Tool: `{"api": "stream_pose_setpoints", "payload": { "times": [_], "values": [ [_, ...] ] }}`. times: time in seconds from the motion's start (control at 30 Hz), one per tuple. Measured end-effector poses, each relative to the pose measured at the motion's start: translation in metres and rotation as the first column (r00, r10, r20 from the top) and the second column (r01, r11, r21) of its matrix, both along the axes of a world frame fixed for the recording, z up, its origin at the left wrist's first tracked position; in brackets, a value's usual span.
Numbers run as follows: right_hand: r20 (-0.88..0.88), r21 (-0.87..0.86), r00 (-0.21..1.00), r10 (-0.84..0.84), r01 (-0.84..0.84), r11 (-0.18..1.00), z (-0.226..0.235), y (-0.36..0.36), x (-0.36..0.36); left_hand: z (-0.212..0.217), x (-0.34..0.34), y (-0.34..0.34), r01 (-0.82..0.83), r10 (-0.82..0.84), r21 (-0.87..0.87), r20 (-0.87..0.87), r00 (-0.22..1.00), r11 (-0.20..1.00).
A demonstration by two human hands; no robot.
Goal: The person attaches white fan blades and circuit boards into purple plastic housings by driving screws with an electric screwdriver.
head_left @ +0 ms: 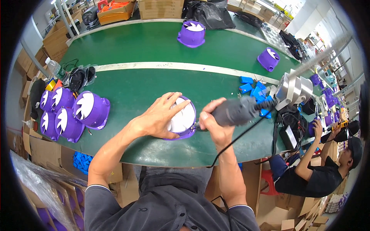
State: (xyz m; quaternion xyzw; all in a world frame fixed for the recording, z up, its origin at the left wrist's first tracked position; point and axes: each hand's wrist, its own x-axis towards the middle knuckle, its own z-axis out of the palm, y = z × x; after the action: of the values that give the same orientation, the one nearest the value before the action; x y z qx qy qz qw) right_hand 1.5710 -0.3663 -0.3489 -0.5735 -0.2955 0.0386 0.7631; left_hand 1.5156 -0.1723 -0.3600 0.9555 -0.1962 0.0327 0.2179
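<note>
My left hand point(160, 115) lies flat, fingers spread, on top of a purple fan housing point(184, 124) with white blades, pressing it onto the green table point(146, 84). My right hand point(216, 122) grips a grey electric screwdriver point(241, 109) lying nearly level; its tip meets the housing's right rim. A black cable runs from the tool down past the table's front edge.
Several purple fan housings point(69, 111) stand stacked at the left. Two more point(191, 34) point(268, 58) sit farther back. Small blue parts point(252, 89) lie at the right beside a metal cylinder point(295, 89). Another person point(327, 169) sits at the lower right. Cardboard boxes point(160, 8) line the far edge.
</note>
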Motion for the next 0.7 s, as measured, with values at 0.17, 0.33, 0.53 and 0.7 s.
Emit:
{"api": "stream_pose_setpoints", "payload": {
  "times": [0.17,0.33,0.53,0.7],
  "values": [
    [-0.087,-0.091,0.99,0.109,-0.117,0.989,0.018,0.011,0.006,-0.002,0.0,0.001,0.01,-0.01,-0.021,-0.001,1.0,1.0],
    [-0.021,-0.134,0.967,0.255,-0.255,0.958,0.016,0.006,0.007,-0.002,-0.003,0.0,0.017,-0.018,0.032,0.025,1.0,0.999],
    [0.062,-0.039,0.979,0.195,-0.193,0.98,0.008,-0.006,0.005,0.008,-0.016,-0.032,-0.274,0.296,0.228,-0.069,0.953,0.934],
    [-0.033,0.047,0.996,0.08,-0.079,0.996,-0.001,-0.03,0.004,0.001,-0.01,-0.026,-0.259,0.265,0.119,-0.035,0.964,0.958]
  ]
}}
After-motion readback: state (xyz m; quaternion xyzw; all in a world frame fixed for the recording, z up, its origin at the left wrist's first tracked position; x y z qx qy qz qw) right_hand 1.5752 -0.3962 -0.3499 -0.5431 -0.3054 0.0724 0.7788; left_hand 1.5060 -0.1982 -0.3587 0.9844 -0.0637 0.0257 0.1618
